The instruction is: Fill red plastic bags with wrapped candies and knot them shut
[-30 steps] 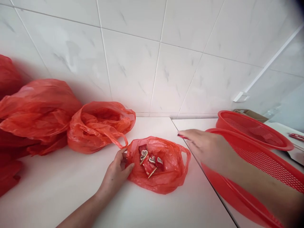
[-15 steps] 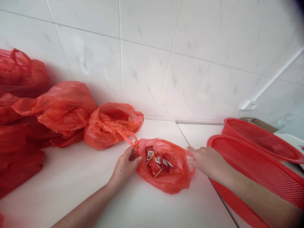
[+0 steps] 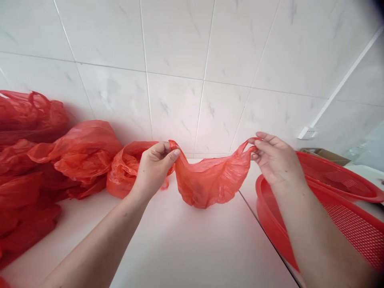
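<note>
A red plastic bag (image 3: pixel 211 184) hangs stretched between my two hands, sagging in the middle above the white table (image 3: pixel 192 240). My left hand (image 3: pixel 156 164) pinches its left handle between thumb and fingers. On the other side, my right hand (image 3: pixel 274 156) grips the right handle loop, with the fingertips closed on it. A darker patch shows through the bottom of the bag; the packets inside are hidden by the plastic. Behind my left hand sits another red plastic bag (image 3: pixel 120 176), partly covered by the hand.
More filled red bags (image 3: pixel 87 148) are heaped along the left. Red mesh baskets (image 3: pixel 354 220) stand on the right, partly behind my right forearm. A cardboard box (image 3: pixel 324 156) lies behind them. The tiled wall (image 3: pixel 177 108) bounds the back, with a white socket (image 3: pixel 307 133) low on it.
Both hands have raised the bag by its handles off the table. Its mouth, earlier spread open with red packets showing, is now pulled taut, and the packets are out of sight.
</note>
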`<action>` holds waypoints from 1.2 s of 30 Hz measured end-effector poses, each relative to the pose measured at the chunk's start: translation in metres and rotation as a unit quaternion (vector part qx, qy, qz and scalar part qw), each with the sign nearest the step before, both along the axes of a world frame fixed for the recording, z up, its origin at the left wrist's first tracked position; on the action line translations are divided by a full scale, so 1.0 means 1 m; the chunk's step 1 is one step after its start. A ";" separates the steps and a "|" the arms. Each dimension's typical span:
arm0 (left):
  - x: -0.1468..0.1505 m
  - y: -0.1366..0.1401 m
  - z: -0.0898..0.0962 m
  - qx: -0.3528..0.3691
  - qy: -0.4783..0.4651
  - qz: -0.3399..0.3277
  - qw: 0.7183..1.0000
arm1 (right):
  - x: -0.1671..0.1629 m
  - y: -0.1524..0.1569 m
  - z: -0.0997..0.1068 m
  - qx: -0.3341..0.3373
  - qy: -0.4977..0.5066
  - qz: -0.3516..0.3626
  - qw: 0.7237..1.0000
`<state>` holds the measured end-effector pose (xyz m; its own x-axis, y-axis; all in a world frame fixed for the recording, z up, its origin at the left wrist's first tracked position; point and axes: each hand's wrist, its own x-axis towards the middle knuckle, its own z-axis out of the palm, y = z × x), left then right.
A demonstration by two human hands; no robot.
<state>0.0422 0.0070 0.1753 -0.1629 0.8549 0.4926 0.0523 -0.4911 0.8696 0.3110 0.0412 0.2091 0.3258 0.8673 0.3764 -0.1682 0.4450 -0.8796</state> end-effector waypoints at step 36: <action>0.061 0.007 -0.020 0.142 0.306 -0.020 0.941 | -0.052 -0.012 -0.041 -0.143 -0.204 0.251 0.935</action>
